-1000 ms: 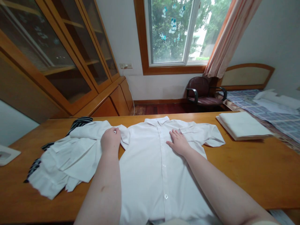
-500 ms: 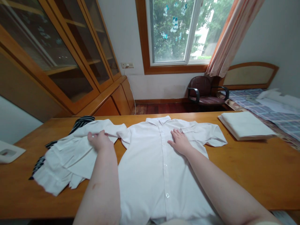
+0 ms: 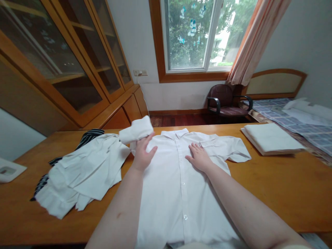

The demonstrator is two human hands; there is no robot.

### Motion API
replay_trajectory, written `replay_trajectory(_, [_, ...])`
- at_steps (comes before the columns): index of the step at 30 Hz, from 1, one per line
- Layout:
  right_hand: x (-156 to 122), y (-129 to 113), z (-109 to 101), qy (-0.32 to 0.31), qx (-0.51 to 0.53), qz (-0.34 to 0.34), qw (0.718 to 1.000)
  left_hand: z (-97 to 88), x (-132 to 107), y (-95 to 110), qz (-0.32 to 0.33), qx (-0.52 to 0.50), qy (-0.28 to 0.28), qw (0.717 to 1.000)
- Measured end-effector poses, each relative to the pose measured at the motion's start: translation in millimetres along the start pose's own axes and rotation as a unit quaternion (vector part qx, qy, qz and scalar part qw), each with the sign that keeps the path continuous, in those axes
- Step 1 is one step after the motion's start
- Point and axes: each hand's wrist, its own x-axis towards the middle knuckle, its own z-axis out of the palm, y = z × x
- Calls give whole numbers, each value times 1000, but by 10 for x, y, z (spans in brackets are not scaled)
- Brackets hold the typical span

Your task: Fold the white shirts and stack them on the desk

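A white short-sleeved shirt (image 3: pixel 178 193) lies buttoned and front-up on the wooden table (image 3: pixel 280 186), collar toward the window. My right hand (image 3: pixel 198 157) rests flat on its chest, fingers spread, beside the button line. My left hand (image 3: pixel 142 154) is closed on the shirt's left sleeve (image 3: pixel 136 130) and holds it lifted above the shoulder. Just left of the shirt sits a crumpled heap of white clothes (image 3: pixel 83 173) with a dark striped garment (image 3: pixel 88 135) under it.
A folded white cloth (image 3: pixel 271 138) lies at the table's right end. A white object (image 3: pixel 9 169) sits at the left edge. Behind the table are a glass-fronted cabinet (image 3: pixel 64 62), a dark armchair (image 3: pixel 227 102), a window and a bed (image 3: pixel 306 124).
My left hand went from the heap of clothes to the shirt's left sleeve, took hold of it and raised it toward the shirt's middle. My right hand has stayed put.
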Motion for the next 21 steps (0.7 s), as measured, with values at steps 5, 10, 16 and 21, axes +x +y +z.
replay_trajectory(5, [31, 50, 10, 54, 117, 9, 992, 208, -94, 206, 55, -109, -316, 941])
replay_trajectory(10, [59, 115, 8, 117, 278, 43, 953, 176, -50, 56, -22, 85, -182, 979])
replay_trajectory(16, [19, 43, -33, 94, 219, 12, 971, 90, 13, -345, -249, 281, -174, 910])
replay_trajectory(21, [-4, -15, -42, 47, 92, -39, 994, 114, 6, -472, -255, 281, -186, 906])
